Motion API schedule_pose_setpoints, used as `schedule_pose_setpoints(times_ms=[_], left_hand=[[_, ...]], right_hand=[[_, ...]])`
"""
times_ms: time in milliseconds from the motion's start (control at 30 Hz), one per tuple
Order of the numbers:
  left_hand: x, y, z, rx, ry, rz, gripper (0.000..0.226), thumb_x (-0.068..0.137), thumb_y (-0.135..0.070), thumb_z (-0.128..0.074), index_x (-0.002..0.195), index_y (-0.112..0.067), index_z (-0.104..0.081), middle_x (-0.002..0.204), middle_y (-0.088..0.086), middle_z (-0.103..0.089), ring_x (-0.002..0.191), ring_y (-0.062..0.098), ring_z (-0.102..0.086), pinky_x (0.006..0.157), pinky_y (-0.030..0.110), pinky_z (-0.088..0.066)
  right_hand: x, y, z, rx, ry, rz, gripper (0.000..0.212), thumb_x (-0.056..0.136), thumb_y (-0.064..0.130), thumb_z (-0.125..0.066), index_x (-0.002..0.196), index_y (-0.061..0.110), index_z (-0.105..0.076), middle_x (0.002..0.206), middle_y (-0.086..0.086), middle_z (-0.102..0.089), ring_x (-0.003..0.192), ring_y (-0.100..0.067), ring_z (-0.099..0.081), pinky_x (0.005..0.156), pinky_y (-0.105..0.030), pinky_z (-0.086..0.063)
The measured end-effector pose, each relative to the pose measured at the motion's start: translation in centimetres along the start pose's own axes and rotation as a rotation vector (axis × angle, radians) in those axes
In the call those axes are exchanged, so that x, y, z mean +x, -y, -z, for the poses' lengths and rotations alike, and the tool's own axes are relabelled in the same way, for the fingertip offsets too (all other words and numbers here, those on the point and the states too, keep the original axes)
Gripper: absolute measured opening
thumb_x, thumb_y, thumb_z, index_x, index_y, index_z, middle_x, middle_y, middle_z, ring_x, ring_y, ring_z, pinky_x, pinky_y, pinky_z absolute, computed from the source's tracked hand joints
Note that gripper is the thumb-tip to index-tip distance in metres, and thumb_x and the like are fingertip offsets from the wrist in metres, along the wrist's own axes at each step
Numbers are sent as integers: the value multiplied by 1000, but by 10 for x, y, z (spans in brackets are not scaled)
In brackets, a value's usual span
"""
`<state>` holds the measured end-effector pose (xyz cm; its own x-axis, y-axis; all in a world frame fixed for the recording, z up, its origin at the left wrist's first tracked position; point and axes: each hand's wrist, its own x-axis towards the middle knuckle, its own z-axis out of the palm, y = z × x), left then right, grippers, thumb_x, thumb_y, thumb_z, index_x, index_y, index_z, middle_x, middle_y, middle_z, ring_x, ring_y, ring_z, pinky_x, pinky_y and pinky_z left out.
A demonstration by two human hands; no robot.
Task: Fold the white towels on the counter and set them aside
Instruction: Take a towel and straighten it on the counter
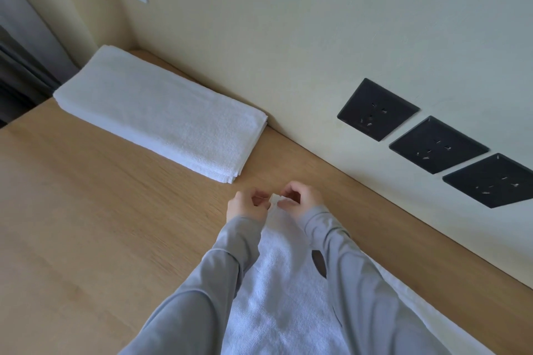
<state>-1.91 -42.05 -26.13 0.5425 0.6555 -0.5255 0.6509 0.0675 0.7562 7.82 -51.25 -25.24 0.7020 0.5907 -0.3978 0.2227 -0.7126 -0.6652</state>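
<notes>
Wooden counter (86, 210): back edge meets the wall; broad bare wood at left and front-left.
Loose white towel (285, 297): at the front edge, running up between grey sleeves.
Folded towel stack (161, 115): back left corner, against the wall, apart from the hands.
Three black wall sockets (377, 109): above the back edge, right.
Left hand (245, 207), right hand (300, 199): both pinching the loose towel's far corner, possibly a sewn tab.
</notes>
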Motion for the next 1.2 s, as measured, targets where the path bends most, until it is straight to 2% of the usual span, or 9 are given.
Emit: schedule_pose_setpoints(times_ms=[100, 200, 267, 467, 667, 767, 900, 1033, 1200], left_hand=[[-8, 4, 5, -65, 41, -39, 14, 87, -20, -60, 97, -26, -68, 83, -16, -64, 75, -5, -56, 57, 5, -37], [-19, 12, 9, -48, 81, -167, 18, 87, -23, -60, 102, -25, -68, 92, -11, -67, 84, 0, -61, 75, 12, -47], [-26, 19, 11, -75, 71, -254, 21, 84, -18, -64, 105, -22, -66, 100, -9, -63, 89, 3, -60, 80, 14, -48], [-39, 26, 10, -129, 63, -315, 25, 80, -15, -69, 102, -25, -64, 105, -7, -59, 91, 1, -59, 72, 2, -43], [-48, 23, 11, -175, 52, -336, 22, 82, -14, -66, 99, -28, -68, 99, -10, -64, 90, 2, -62, 77, 10, -46], [-53, 21, 13, -220, 20, -376, 20, 83, -10, -66, 93, -26, -72, 98, -9, -65, 88, 8, -64, 82, 19, -50], [-56, 17, 14, -283, 52, -355, 20, 83, -11, -65, 90, -30, -70, 100, -5, -68, 91, 7, -65, 81, 16, -50], [-57, 14, 14, -285, 113, -326, 15, 83, -16, -66, 91, -29, -69, 98, -1, -69, 93, 7, -64, 83, 20, -51], [-63, 17, 15, -275, 109, -347, 25, 81, -18, -68, 86, -42, -65, 97, -2, -69, 89, 5, -65, 82, 24, -53]], right_hand=[[-4, 1, 5, -21, 63, 26, 9, 82, 12, -60, 78, 19, -55, 69, 4, -54, 67, -14, -52, 61, -23, -44], [-10, 5, 8, 7, 45, 82, 15, 82, 10, -62, 76, 21, -53, 70, 1, -55, 64, -11, -50, 58, -18, -41], [-15, 6, 10, 61, -1, 104, 16, 81, 9, -64, 77, 20, -53, 75, -3, -57, 68, -13, -52, 60, -18, -42], [-29, 9, 15, 141, -39, 126, 13, 80, 5, -66, 83, 15, -57, 78, 4, -59, 72, -7, -54, 61, -5, -41], [-41, 13, 18, 174, -65, 162, 13, 81, 2, -64, 80, 13, -56, 76, 1, -57, 71, -9, -53, 60, -3, -40], [-46, 13, 21, 184, -68, 212, 17, 80, -1, -63, 75, 13, -55, 74, -8, -54, 70, -14, -50, 61, -9, -40], [-51, 13, 24, 220, -38, 239, 26, 80, -4, -62, 70, 18, -52, 73, -10, -53, 69, -15, -49, 63, -17, -42], [-55, 12, 28, 250, -19, 269, 27, 81, -5, -61, 71, 18, -52, 73, -9, -54, 68, -12, -50, 64, -12, -42], [-59, 11, 30, 254, -32, 270, 26, 81, -3, -62, 72, 20, -52, 73, -7, -54, 65, -9, -49, 63, -10, -41]])
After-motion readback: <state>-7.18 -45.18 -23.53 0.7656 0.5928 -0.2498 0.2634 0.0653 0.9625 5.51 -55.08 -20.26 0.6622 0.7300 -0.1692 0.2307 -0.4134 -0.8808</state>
